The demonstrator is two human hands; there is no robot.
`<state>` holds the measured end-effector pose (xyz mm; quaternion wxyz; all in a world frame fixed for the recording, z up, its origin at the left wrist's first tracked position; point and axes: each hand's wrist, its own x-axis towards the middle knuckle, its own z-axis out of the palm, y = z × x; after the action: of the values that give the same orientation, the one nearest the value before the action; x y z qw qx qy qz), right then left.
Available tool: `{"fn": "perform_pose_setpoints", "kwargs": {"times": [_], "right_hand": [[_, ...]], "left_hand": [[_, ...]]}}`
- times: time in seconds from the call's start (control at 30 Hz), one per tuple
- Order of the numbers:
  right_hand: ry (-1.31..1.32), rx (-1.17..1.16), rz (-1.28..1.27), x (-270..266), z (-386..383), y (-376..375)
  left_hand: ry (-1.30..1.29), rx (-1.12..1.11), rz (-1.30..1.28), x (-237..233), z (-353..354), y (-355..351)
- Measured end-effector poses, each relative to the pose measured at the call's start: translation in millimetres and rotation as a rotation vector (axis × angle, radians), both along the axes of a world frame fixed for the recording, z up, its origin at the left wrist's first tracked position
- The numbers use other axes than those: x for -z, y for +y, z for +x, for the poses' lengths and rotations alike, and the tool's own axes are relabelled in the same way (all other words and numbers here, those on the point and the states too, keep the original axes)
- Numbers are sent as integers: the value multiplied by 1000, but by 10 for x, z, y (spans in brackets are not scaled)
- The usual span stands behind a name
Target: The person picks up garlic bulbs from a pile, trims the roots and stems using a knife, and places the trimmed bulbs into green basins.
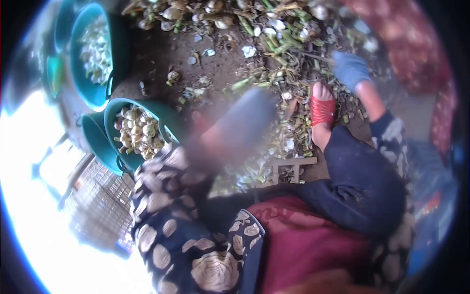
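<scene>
My left hand (247, 117), in a grey-blue glove, is smeared by motion above the littered ground, so its fingers and anything in them cannot be made out. My right hand (350, 72), gloved the same way, is closed near the heap at the upper right. From it a thin, pointed tool (319, 58) juts to the left; its kind is not clear. Garlic bulbs (215, 12) with stems lie heaped along the top of the view. To the left of my left hand, a teal bucket (169, 120) holds garlic bulbs (138, 131).
Another teal bucket (73, 59) with pale pieces stands at the upper left. Cut stems and skins (289, 117) cover the ground around my red sandal (323, 108). A small wooden frame (296, 161) sits by my leg. Red mesh sacks (406, 44) are at the upper right.
</scene>
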<state>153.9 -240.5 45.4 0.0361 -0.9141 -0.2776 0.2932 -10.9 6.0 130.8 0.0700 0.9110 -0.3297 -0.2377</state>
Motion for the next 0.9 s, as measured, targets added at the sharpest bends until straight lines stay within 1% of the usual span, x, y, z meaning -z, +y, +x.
{"fn": "perform_pose_setpoints", "kwargs": {"times": [0.03,0.07,0.1,0.13,0.17,0.2,0.23,0.27,0.3,0.33,0.4,0.47,0.53,0.6,0.63,0.67,0.73,0.77,0.8,0.83,0.87,0.9], "right_hand": [[-37,66,26,-17,34,-172],[-25,96,78,-4,20,-307],[15,113,120,8,-14,-393],[36,129,153,47,-21,-419],[58,139,176,59,-29,-419],[74,146,194,71,-35,-417],[93,152,211,79,-45,-416],[107,156,222,95,-60,-407],[118,158,229,114,-69,-403],[129,161,238,123,-82,-394],[144,163,246,144,-106,-376],[152,159,251,171,-123,-369],[156,164,255,202,-140,-397],[171,167,264,230,-122,-386],[171,170,255,240,-129,-375],[176,172,250,251,-135,-377],[185,192,233,253,-201,-412],[188,196,229,245,-221,-428],[192,197,231,246,-238,-424],[194,183,234,265,-218,-400],[192,185,227,247,-234,-413],[189,200,218,233,-257,-450]], "left_hand": [[108,-95,118,-224,-76,213],[428,-297,356,-401,-152,450],[169,-540,50,-450,-558,888],[268,-579,318,-698,-662,1119],[622,-686,632,-881,-704,1371],[688,-722,822,-972,-744,1566],[586,-804,931,-983,-832,1749],[569,-853,1017,-964,-795,1869],[413,-924,863,-873,-815,2013],[253,-988,702,-686,-844,2128],[10,-1042,488,-87,-724,2244],[224,-1072,698,344,-342,2154],[243,-1189,651,886,-354,2259],[270,-1328,583,1601,-597,2570],[232,-1373,590,1609,-553,2489],[204,-1408,592,1534,-527,2418],[221,-1269,506,924,-490,2327],[222,-1179,444,784,-408,2267],[165,-1089,535,884,-403,2283],[141,-1048,627,541,-442,2330],[32,-1008,617,180,-493,2330],[72,-971,630,-203,-553,2403]]}}
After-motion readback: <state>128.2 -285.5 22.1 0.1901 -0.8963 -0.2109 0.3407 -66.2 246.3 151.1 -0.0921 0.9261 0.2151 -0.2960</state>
